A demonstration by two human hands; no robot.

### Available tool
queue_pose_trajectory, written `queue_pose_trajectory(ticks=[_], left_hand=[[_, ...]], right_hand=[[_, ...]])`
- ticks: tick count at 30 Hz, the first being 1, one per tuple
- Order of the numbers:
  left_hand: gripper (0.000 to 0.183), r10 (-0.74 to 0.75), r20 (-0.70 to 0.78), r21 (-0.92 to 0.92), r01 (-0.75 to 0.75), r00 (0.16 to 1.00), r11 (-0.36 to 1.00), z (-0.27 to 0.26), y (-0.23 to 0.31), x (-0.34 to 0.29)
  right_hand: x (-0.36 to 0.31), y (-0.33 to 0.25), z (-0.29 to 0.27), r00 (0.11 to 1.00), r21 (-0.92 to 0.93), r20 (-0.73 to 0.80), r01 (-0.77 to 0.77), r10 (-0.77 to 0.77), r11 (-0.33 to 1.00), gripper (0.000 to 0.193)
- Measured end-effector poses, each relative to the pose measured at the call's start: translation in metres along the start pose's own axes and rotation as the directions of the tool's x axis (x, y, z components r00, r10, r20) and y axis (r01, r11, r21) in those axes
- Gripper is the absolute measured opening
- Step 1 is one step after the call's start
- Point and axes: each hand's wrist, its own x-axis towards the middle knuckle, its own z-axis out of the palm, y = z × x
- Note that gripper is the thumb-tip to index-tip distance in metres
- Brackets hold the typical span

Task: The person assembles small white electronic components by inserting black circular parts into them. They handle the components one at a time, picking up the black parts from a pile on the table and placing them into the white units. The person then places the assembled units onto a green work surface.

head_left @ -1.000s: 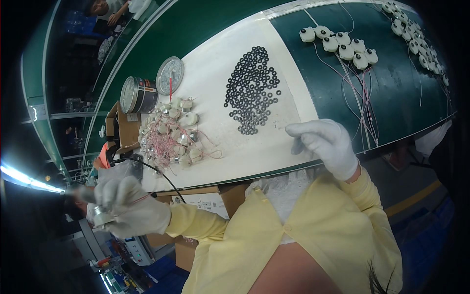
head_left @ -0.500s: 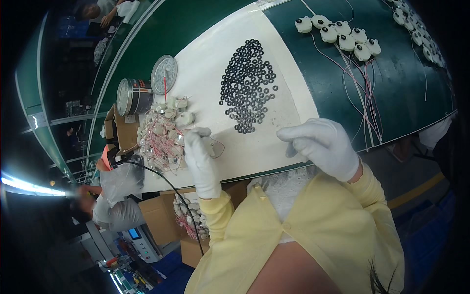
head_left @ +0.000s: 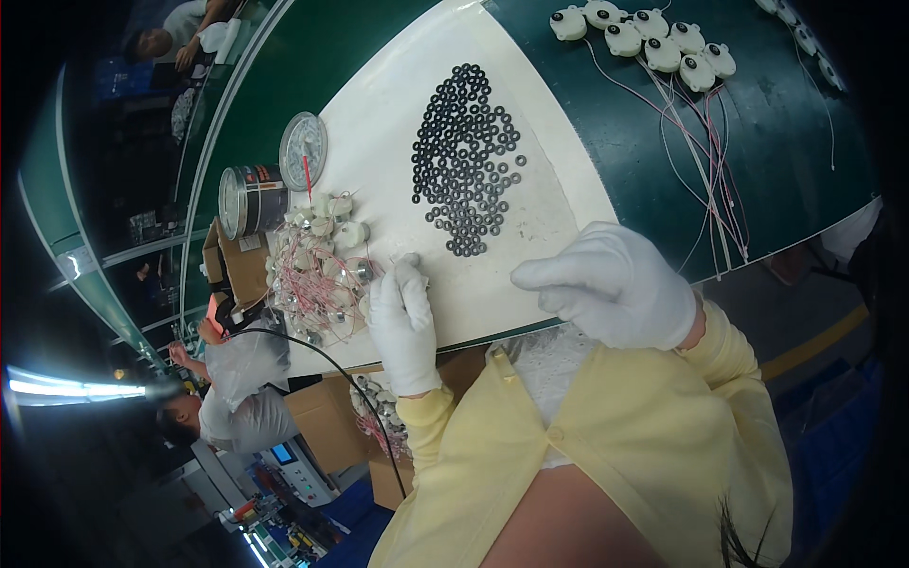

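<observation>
My left hand (head_left: 404, 327), in a white glove, is closed at the front edge of the white work surface (head_left: 365, 128). Its thumb and fingers press together; whatever they hold is hidden. Just left of it lies a tangled pile of small white round motors (head_left: 317, 270) with red and white wires. My right hand (head_left: 615, 289), gloved too, hovers over the right front of the surface. Its fingers are drawn into a pinch pointing left, and I cannot make out anything in it. Beyond both hands many small black rings (head_left: 464, 156) lie spread in one layer.
A metal can (head_left: 252, 201) and its round lid (head_left: 303, 151) stand behind the pile, near a red stick (head_left: 307, 178). White round units (head_left: 663, 54) with trailing wires lie on the green mat (head_left: 786, 142). A black cable (head_left: 336, 366) crosses by cardboard boxes (head_left: 327, 421). Another person (head_left: 246, 417) works at left.
My left hand has shifted slightly right and its fingers have curled in; the wire loop beside it no longer shows. My right hand has moved a little left, its fingers closing tighter.
</observation>
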Motion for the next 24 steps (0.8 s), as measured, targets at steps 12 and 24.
queue_pose_trajectory(ticks=[12, 24], left_hand=[[0.029, -0.232, 0.068, -0.289, 0.241, 0.970, 0.927, -0.003, 0.017, -0.019], [0.028, -0.001, -0.115, -0.206, -0.023, 0.993, 0.978, -0.010, 0.007, 0.007]], right_hand=[[0.003, 0.011, 0.009, 0.975, -0.043, -0.019, 0.220, -0.221, 0.975, 0.021], [0.001, 0.014, 0.012, 0.958, -0.080, -0.021, 0.285, -0.288, 0.955, 0.025]])
